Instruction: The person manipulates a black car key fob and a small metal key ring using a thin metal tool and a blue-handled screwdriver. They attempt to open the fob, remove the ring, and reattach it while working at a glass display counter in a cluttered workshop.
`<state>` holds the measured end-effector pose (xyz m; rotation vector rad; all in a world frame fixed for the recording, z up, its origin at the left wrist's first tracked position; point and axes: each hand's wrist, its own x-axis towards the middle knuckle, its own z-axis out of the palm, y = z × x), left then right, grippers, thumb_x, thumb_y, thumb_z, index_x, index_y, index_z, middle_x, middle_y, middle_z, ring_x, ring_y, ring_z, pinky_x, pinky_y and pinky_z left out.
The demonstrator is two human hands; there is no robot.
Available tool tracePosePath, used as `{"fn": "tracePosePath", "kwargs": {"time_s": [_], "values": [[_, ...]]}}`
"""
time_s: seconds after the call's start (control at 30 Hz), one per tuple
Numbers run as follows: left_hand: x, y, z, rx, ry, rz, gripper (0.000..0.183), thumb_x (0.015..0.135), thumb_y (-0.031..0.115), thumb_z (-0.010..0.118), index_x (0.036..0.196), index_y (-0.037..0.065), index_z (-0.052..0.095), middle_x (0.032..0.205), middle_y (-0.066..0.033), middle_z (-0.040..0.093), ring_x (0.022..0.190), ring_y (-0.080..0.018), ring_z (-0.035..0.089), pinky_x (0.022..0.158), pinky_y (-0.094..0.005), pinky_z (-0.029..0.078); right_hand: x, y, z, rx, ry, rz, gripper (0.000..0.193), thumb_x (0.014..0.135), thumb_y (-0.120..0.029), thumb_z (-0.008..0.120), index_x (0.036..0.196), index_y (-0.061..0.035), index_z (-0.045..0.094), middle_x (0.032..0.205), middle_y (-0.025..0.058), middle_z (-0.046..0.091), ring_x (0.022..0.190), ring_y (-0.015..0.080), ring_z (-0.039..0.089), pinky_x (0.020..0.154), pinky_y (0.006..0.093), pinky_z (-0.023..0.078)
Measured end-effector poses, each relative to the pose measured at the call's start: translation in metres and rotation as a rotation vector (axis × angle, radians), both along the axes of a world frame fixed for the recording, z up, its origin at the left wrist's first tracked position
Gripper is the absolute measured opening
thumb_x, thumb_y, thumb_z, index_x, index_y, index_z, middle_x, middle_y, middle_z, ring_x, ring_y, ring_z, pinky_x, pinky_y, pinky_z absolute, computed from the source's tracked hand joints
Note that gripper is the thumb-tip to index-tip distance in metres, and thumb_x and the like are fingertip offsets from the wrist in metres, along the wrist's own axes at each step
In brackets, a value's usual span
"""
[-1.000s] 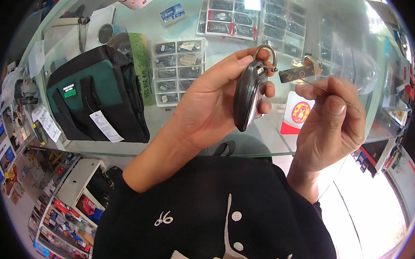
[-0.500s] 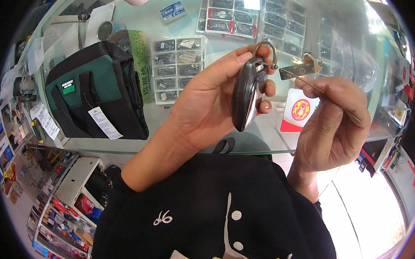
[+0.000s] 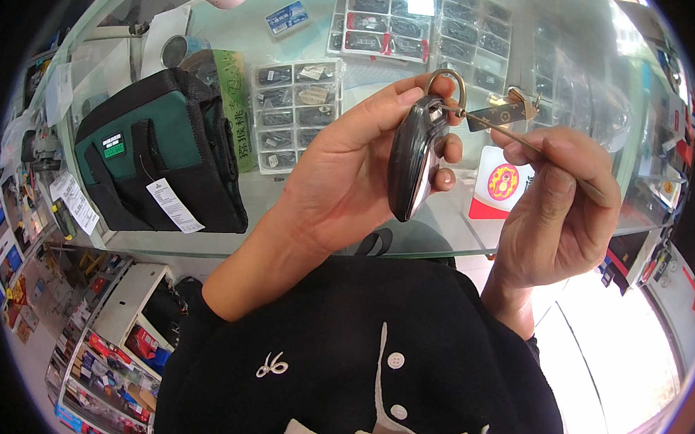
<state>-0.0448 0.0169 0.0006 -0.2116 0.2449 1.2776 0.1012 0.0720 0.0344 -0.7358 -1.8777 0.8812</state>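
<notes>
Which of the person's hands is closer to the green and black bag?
Left. The left hand, holding a dark fob, is right of the bag; the right hand, pinching a thin metal rod, is farther right.

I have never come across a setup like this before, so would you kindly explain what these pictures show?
Certainly. There is no machine here: a person works with two bare hands. The view comes from the left one of two fisheye cameras worn on the head, looking down, which is why straight edges bend.

The left hand holds a dark, glossy key fob with a metal ring at its top. The right hand pinches a thin metal rod pointing toward the ring; whether its tip touches anything is hard to tell.

On the glass counter sit a green and black bag at the left and a red and white card by the right hand. White compartment trays are on or under the glass.
</notes>
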Motion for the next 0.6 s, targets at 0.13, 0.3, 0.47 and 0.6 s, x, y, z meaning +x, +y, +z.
{"fn": "tracePosePath", "kwargs": {"time_s": [0.13, 0.3, 0.47, 0.6], "values": [[0.0012, 0.0003, 0.0007, -0.006, -0.022, 0.013, 0.027, 0.087, 0.020, 0.043, 0.107, 0.002, 0.045, 0.094, -0.0084, 0.048, 0.081, -0.0187, 0.053, 0.067, -0.0315, 0.046, 0.0004, -0.0009, -0.0001, -0.025, 0.019, -0.010, 0.015, 0.088, -0.003, 0.040, 0.094, 0.0078, 0.048, 0.086, 0.0191, 0.053, 0.068, 0.0194, 0.056, 0.067, 0.0363, 0.053], [0.0007, -0.0003, -0.0032, 0.041, -0.013, -0.017, 0.025, 0.089, 0.020, 0.041, 0.109, 0.007, 0.046, 0.101, -0.0082, 0.046, 0.084, -0.0192, 0.049, 0.069, -0.0316, 0.043, 0.0025, -0.0006, -0.0001, -0.024, 0.011, 0.000, 0.016, 0.088, -0.004, 0.040, 0.095, 0.0078, 0.048, 0.086, 0.0187, 0.053, 0.069, 0.0191, 0.057, 0.068, 0.0360, 0.053], [0.0000, -0.0001, -0.0062, 0.083, -0.011, -0.034, 0.023, 0.089, 0.019, 0.041, 0.110, 0.010, 0.044, 0.104, -0.0078, 0.043, 0.088, -0.0195, 0.047, 0.072, -0.0321, 0.041, 0.0030, -0.0013, -0.0009, -0.050, 0.036, 0.001, 0.017, 0.089, -0.005, 0.040, 0.095, 0.0080, 0.049, 0.086, 0.0182, 0.054, 0.069, 0.0192, 0.058, 0.068, 0.0339, 0.053], [0.0030, 0.0003, -0.0031, 0.026, 0.042, 0.002, 0.024, 0.088, 0.019, 0.043, 0.108, 0.005, 0.045, 0.097, -0.0071, 0.048, 0.083, -0.0183, 0.051, 0.069, -0.0308, 0.044, 0.0037, -0.0024, -0.0005, -0.065, 0.031, -0.012, 0.017, 0.088, -0.005, 0.040, 0.095, 0.0082, 0.049, 0.086, 0.0179, 0.054, 0.069, 0.0197, 0.058, 0.067, 0.0317, 0.053]]}}
